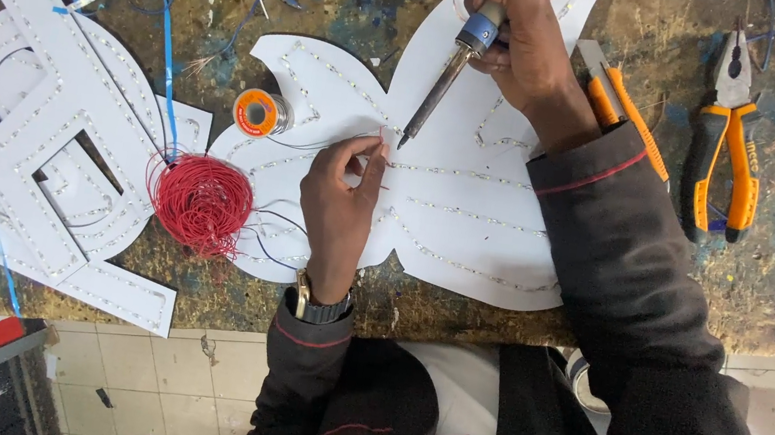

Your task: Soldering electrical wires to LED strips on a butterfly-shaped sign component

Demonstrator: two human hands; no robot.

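Note:
My right hand (524,40) grips a soldering iron (454,65) with a blue collar; its tip points down-left and ends just right of my left fingertips. My left hand (340,196) lies on a white cut-out sign panel (472,189) lined with rows of small LED strips, pinching a thin wire between thumb and finger at the strip. A tangled bundle of red wire (202,204) sits at the panel's left edge. A small orange spool of solder wire (261,113) rests just above it.
Orange-handled pliers (726,144) and an orange utility knife (626,105) lie right of my forearm. More white letter panels (43,149) with LED strips are stacked at left, with blue strips and loose wires about. The worn bench edge (193,306) runs along the bottom above a tiled floor.

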